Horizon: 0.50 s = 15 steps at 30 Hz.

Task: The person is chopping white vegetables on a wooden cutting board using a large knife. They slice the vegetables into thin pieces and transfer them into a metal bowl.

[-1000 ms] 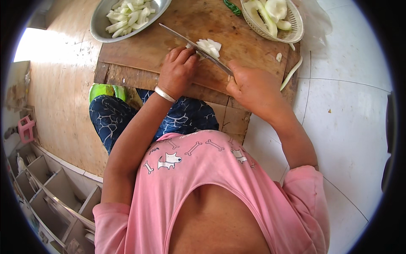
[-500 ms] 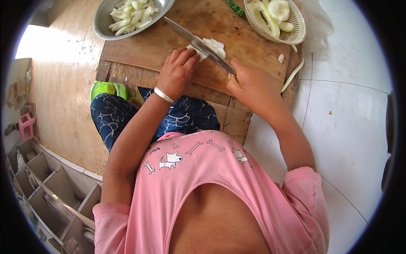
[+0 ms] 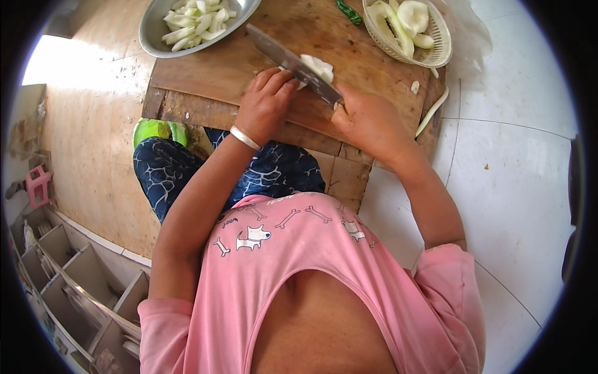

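Note:
My right hand point(image 3: 370, 124) is wrapped round the handle of a broad-bladed kitchen knife point(image 3: 274, 50), whose blade slants to the far left across the wooden board point(image 3: 205, 78). Close against the blade's near side, my left hand point(image 3: 266, 103) has its fingers curled down on a pale piece of gourd-like vegetable, mostly hidden under them. White cut pieces point(image 3: 317, 67) lie just beyond the blade. At the far left, a metal bowl point(image 3: 148, 40) contains many pale vegetable strips point(image 3: 200, 23). A cream plastic basket point(image 3: 443, 48) at the far right holds larger vegetable pieces point(image 3: 412, 19).
A green chilli point(image 3: 349, 11) lies near the board's far edge, beside the basket. One long pale strip point(image 3: 432, 112) rests along the right edge. A clear plastic bag point(image 3: 468, 43) sits behind the basket. Below left stand a grey compartmented rack point(image 3: 93, 274) and a pink stool point(image 3: 38, 186).
The knife blade has shifted slightly and tilted, so more of its flat face shows and it covers more of the cut pieces. My left hand has moved slightly right.

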{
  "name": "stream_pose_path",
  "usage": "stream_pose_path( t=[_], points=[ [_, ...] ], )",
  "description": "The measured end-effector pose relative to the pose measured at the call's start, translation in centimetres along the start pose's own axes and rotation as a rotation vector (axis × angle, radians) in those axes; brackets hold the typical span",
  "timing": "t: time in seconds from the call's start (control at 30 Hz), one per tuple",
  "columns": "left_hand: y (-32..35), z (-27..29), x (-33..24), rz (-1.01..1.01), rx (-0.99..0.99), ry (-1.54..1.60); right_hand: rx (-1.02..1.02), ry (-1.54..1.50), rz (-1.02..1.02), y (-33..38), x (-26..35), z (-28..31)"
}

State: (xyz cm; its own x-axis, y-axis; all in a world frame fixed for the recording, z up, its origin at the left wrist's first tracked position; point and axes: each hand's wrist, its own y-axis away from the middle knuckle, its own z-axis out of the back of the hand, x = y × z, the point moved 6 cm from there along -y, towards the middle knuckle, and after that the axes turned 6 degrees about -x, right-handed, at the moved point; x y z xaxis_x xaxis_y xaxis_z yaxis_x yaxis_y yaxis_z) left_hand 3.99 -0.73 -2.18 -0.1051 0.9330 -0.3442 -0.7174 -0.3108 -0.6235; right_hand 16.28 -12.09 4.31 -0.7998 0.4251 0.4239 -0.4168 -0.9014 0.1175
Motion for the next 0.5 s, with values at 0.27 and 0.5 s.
stream_pose_path(
  t=[0.27,0.5],
  points=[
    [-0.6,-0.3,0.5,-0.016,-0.018,0.044,0.005,0.003,0.004,0.8,1.1,2.5],
    [-0.3,-0.4,0.7,0.002,-0.045,0.057,0.029,-0.005,0.028,-0.1,1.0,1.8]
  ],
)
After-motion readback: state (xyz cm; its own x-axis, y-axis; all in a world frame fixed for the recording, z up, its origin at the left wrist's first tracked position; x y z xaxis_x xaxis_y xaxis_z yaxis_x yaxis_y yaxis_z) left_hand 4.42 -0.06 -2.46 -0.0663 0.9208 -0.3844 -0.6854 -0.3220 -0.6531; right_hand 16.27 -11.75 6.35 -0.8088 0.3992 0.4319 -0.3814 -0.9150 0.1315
